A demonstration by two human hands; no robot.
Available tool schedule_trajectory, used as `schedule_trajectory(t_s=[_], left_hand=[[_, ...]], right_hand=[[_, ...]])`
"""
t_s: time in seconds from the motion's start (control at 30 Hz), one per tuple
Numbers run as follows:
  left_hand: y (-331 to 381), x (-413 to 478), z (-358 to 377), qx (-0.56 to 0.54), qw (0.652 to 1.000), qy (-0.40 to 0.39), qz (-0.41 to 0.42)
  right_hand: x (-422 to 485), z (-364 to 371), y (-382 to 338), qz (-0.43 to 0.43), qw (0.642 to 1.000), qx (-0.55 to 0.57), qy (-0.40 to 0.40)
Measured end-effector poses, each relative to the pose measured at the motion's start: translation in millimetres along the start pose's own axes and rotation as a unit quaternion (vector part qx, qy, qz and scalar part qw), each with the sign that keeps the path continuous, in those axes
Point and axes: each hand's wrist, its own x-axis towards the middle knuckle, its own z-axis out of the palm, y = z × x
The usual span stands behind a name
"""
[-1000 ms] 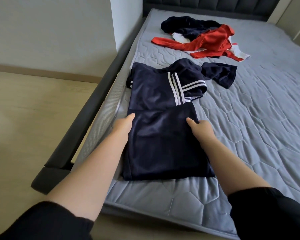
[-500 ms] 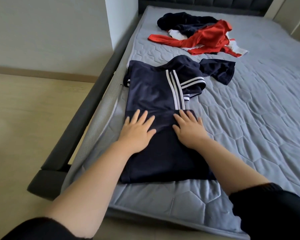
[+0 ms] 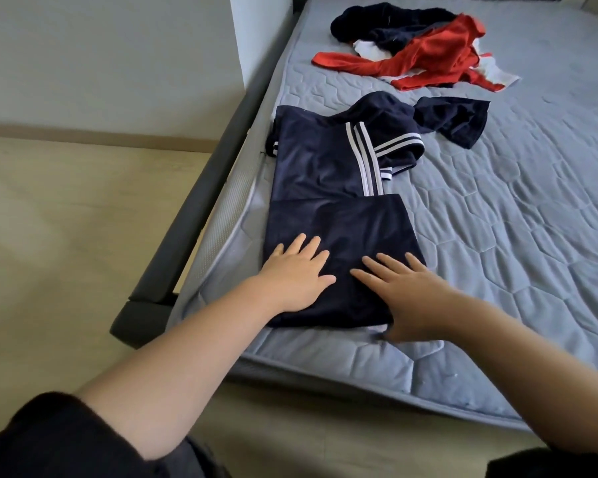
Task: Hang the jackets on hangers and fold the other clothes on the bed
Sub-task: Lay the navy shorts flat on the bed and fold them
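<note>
Palms down, fingers straight and spread, the left hand (image 3: 299,274) and right hand (image 3: 404,294) press on the folded half of the navy striped top (image 3: 325,174), gripping nothing — probably to set the crease. It lies under them on the bed (image 3: 497,236); beyond them waits a red-and-dark pile (image 3: 422,60).

Soft, even daylight, quite bright. The left hand (image 3: 296,274) is lit more than the right hand (image 3: 415,298), which throws a faint shadow on the bed (image 3: 497,236) and looks slightly blurred.
</note>
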Motion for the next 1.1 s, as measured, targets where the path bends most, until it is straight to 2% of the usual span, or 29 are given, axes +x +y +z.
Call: schedule_trajectory(t_s=[0.07,0.13,0.27,0.37,0.43,0.5,0.6,0.63,0.7,0.77,0.83,0.87,0.9,0.97,1.0,1.03,1.1], left_hand=[[12,-10,-3,-0.024,0.999,-0.038,0.014],[23,-17,-2,-0.007,0.998,-0.063,0.024],[36,-15,0,0.070,0.997,0.000,0.015],[41,-11,-3,0.106,0.992,0.052,0.034],[40,-11,-14,0.099,0.991,0.060,0.068],[31,-11,-30,0.041,0.995,0.008,0.094],[18,-18,-51,-0.112,0.974,-0.147,0.128],[15,-21,-54,-0.156,0.962,-0.182,0.135],[9,-23,-58,-0.199,0.949,-0.201,0.141],[2,-22,-59,-0.207,0.953,-0.173,0.135],[-6,-18,-61,-0.244,0.953,-0.132,0.120],[-11,-17,-61,-0.274,0.949,-0.113,0.110],[-16,-15,-62,-0.305,0.942,-0.096,0.098],[-25,-12,-64,-0.368,0.924,-0.071,0.073],[-29,-10,-64,-0.394,0.914,-0.064,0.066],[-31,-8,-65,-0.416,0.905,-0.059,0.063],[-34,-4,-66,-0.448,0.891,-0.047,0.060]], right_hand=[[-3,1,-1,0.021,0.997,-0.063,0.039],[-2,2,-4,0.023,0.994,-0.074,0.076],[6,7,-17,0.039,0.980,-0.062,0.187],[11,2,-25,0.078,0.986,-0.061,0.133],[13,-5,-26,0.069,0.989,-0.053,0.119],[13,-17,-23,0.042,0.995,-0.011,0.089],[4,-41,-11,0.024,0.989,0.144,-0.026],[0,-48,-7,0.019,0.975,0.207,-0.074],[-6,-55,6,-0.003,0.943,0.304,-0.132],[-9,-55,21,-0.029,0.920,0.367,-0.132],[-10,-51,37,-0.044,0.887,0.454,-0.077],[-11,-48,45,-0.049,0.855,0.515,-0.034],[-12,-45,52,-0.056,0.800,0.598,0.011],[-13,-32,66,-0.060,0.660,0.747,0.047],[-14,-26,69,-0.070,0.617,0.783,0.046],[-14,-21,71,-0.084,0.605,0.791,0.042],[-18,-24,67,-0.091,0.645,0.758,0.033]])
